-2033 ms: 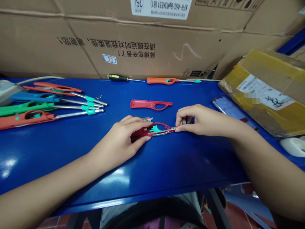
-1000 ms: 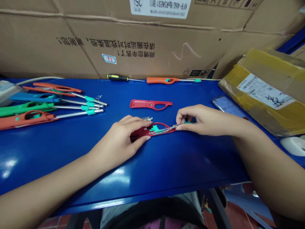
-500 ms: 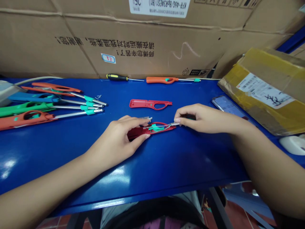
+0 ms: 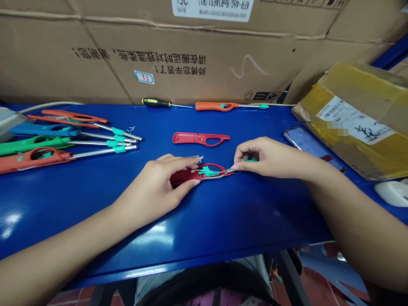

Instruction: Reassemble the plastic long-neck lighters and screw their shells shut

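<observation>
My left hand [image 4: 165,180] is closed round the handle end of a red lighter casing half [image 4: 216,175] on the blue table. Inside that half show a green trigger piece [image 4: 208,171] and thin wires. At its right end my right hand [image 4: 258,157] pinches the metal lighter tube [image 4: 231,169], most of which is hidden by the fingers; a bit of green shows under the palm. Beyond the hands lies the other red casing half [image 4: 200,139], its hollow side up. Small pale parts [image 4: 200,158] lie by my left fingertips.
Several assembled lighters [image 4: 47,142] lie at the left with loose screws [image 4: 131,129] nearby. A screwdriver [image 4: 156,103] and an orange lighter [image 4: 216,106] lie along the back, before a large carton [image 4: 178,46]. A phone [image 4: 310,146] and a taped box [image 4: 357,123] stand at the right.
My right hand has shifted slightly with the metal tube, and the tube end now sits a little lower by the casing's tip. My left hand has stayed in place.
</observation>
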`<control>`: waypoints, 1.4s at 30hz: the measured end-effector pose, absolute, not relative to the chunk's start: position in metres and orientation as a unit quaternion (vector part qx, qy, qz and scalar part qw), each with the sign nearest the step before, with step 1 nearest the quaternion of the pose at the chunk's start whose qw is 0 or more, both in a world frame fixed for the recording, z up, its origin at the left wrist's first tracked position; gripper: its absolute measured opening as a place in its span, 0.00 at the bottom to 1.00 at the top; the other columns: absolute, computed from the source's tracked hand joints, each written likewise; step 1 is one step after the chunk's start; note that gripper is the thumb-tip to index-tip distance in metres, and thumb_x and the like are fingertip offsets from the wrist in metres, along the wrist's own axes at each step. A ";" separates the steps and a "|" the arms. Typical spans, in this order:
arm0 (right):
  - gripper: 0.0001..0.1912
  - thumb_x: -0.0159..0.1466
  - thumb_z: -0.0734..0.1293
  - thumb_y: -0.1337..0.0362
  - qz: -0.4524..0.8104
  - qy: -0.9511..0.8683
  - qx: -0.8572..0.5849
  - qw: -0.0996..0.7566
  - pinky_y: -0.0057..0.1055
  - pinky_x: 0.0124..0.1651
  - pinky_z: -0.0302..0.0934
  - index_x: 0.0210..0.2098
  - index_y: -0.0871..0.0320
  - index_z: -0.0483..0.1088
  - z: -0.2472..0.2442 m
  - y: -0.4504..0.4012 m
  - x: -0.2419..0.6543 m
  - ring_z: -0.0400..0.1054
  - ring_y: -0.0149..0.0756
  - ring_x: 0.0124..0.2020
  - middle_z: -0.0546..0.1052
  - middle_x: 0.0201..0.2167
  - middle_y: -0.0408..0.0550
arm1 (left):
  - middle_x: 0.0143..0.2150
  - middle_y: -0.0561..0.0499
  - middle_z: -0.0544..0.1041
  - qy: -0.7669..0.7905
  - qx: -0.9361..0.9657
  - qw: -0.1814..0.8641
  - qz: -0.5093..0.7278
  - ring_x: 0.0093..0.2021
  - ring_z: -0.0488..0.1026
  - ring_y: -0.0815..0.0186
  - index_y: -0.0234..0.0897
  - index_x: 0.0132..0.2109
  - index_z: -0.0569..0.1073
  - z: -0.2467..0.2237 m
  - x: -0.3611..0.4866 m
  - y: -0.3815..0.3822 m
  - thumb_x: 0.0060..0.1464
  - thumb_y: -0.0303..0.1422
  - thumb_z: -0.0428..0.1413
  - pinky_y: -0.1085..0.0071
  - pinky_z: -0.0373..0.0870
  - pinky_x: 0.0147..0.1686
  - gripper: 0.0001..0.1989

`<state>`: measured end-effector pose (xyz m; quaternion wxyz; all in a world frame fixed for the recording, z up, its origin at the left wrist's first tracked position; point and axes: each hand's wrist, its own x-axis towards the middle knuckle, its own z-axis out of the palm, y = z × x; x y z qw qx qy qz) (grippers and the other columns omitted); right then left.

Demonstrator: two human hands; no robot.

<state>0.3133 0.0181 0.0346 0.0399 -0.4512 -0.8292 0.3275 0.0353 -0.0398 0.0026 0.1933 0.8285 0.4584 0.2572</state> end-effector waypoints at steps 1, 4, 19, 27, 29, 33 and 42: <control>0.14 0.62 0.68 0.51 0.326 -0.827 -0.456 0.037 0.30 0.32 0.56 0.33 0.55 0.77 0.035 0.018 0.313 0.68 0.34 0.30 0.79 0.30 0.44 | 0.50 0.49 0.82 0.456 0.831 0.188 0.255 0.49 0.79 0.58 0.42 0.57 0.77 0.003 0.035 -0.040 0.60 0.36 0.60 0.59 0.76 0.52 0.18; 0.13 0.62 0.68 0.52 0.323 -0.821 -0.470 0.031 0.30 0.31 0.56 0.33 0.55 0.77 0.035 0.016 0.311 0.68 0.33 0.29 0.79 0.29 0.44 | 0.50 0.48 0.82 0.449 0.838 0.177 0.255 0.49 0.79 0.59 0.42 0.57 0.76 0.003 0.035 -0.041 0.60 0.35 0.60 0.59 0.76 0.53 0.18; 0.16 0.59 0.71 0.48 0.318 -0.796 -0.515 0.019 0.30 0.27 0.52 0.28 0.55 0.76 0.034 0.014 0.308 0.60 0.31 0.25 0.74 0.23 0.41 | 0.50 0.48 0.82 0.441 0.847 0.163 0.249 0.49 0.78 0.60 0.40 0.56 0.77 0.003 0.034 -0.040 0.59 0.34 0.62 0.62 0.75 0.53 0.18; 0.15 0.59 0.72 0.51 0.297 -0.793 -0.532 0.021 0.29 0.26 0.51 0.26 0.55 0.74 0.038 0.010 0.307 0.59 0.29 0.22 0.72 0.20 0.39 | 0.50 0.49 0.82 0.441 0.847 0.165 0.248 0.49 0.78 0.60 0.40 0.55 0.77 0.002 0.036 -0.039 0.59 0.33 0.62 0.63 0.74 0.52 0.17; 0.15 0.59 0.72 0.51 0.298 -0.790 -0.535 0.014 0.29 0.26 0.51 0.26 0.55 0.74 0.038 0.010 0.307 0.59 0.30 0.22 0.72 0.20 0.39 | 0.49 0.49 0.82 0.437 0.848 0.165 0.248 0.48 0.78 0.60 0.40 0.55 0.77 0.002 0.037 -0.039 0.59 0.33 0.62 0.63 0.74 0.52 0.17; 0.13 0.60 0.71 0.52 0.278 -0.797 -0.536 0.009 0.30 0.27 0.52 0.26 0.55 0.73 0.038 0.009 0.306 0.62 0.31 0.23 0.73 0.21 0.41 | 0.48 0.49 0.82 0.431 0.852 0.159 0.252 0.47 0.78 0.60 0.39 0.54 0.78 0.002 0.038 -0.040 0.58 0.32 0.63 0.63 0.74 0.51 0.16; 0.15 0.61 0.71 0.50 0.261 -0.816 -0.516 0.021 0.31 0.28 0.53 0.26 0.53 0.73 0.037 0.009 0.309 0.67 0.34 0.26 0.77 0.24 0.41 | 0.47 0.49 0.82 0.425 0.852 0.160 0.260 0.45 0.78 0.61 0.39 0.54 0.77 0.002 0.038 -0.039 0.58 0.31 0.63 0.63 0.72 0.49 0.16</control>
